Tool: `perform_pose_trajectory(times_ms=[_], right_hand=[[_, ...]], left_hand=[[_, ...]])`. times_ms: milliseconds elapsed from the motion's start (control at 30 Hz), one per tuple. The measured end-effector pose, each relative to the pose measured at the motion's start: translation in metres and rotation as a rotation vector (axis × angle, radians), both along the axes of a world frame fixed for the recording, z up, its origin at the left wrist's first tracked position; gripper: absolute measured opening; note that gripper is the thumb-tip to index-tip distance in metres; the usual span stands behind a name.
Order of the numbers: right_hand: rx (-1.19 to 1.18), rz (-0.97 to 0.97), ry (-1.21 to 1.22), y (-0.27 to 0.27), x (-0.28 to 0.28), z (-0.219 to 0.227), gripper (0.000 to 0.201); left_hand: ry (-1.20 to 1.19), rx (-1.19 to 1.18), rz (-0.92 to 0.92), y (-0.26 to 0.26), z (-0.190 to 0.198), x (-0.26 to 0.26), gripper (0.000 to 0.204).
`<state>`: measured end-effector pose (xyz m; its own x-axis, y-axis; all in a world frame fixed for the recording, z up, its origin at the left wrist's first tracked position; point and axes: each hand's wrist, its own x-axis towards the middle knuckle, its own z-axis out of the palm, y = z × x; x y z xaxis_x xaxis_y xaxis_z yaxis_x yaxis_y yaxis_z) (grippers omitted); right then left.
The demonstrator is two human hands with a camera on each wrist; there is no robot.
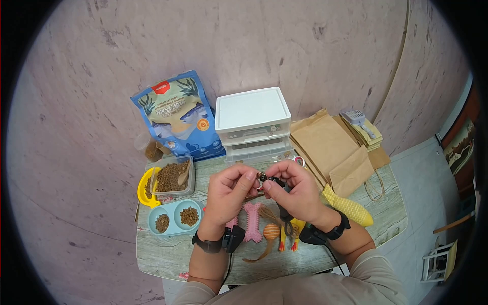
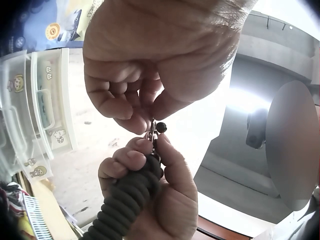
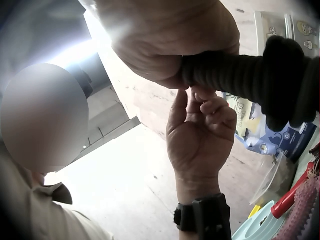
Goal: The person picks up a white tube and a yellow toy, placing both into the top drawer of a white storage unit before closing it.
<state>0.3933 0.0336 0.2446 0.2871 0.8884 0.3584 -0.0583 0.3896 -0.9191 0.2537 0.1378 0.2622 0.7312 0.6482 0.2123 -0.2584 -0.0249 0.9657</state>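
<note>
Both hands meet over the middle of the table. My left hand pinches a small metal clasp between thumb and fingertips; a shiny black bead sits beside the clasp. My right hand grips the end of a thick dark coiled cord, like a leash, just below the clasp. In the right wrist view the cord's coils run sideways from under the palm. The head view shows the cord's lower part hanging below the right hand. Fingers partly hide the clasp.
Below the hands lie a pink spiky bone toy, an orange striped ball and a yellow toy. Left are a blue double bowl and a kibble tub. Behind stand a food bag, white drawers and paper bags.
</note>
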Motion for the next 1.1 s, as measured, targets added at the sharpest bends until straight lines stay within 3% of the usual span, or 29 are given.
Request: perform_pose_trajectory(times_ms=[67,167,367,533,667,833,1100], right_hand=[[-0.009,-0.017,-0.010,0.000,0.000,-0.002,0.024],[-0.010,-0.104,-0.104,0.002,-0.003,-0.005,0.024],[-0.024,-0.147,-0.195,0.001,-0.005,0.000,0.031],[-0.061,-0.074,-0.259,0.003,-0.002,-0.006,0.040],[-0.123,-0.066,-0.258,-0.001,-0.001,-0.001,0.043],[0.040,-0.168,-0.428,0.004,-0.001,-0.005,0.047],[-0.119,-0.133,-0.500,-0.002,0.001,0.006,0.043]], left_hand=[[-0.002,-0.026,-0.020,0.000,-0.002,0.001,0.009],[-0.019,0.155,0.033,-0.003,-0.007,0.006,0.010],[0.021,0.096,0.097,-0.004,-0.001,0.002,0.013],[-0.099,-0.004,0.205,0.004,-0.002,0.000,0.013],[-0.107,-0.041,0.139,0.005,-0.004,0.002,0.014],[-0.093,-0.037,0.008,-0.003,-0.003,0.008,0.014],[-0.101,-0.008,0.108,0.002,-0.005,0.005,0.013]])
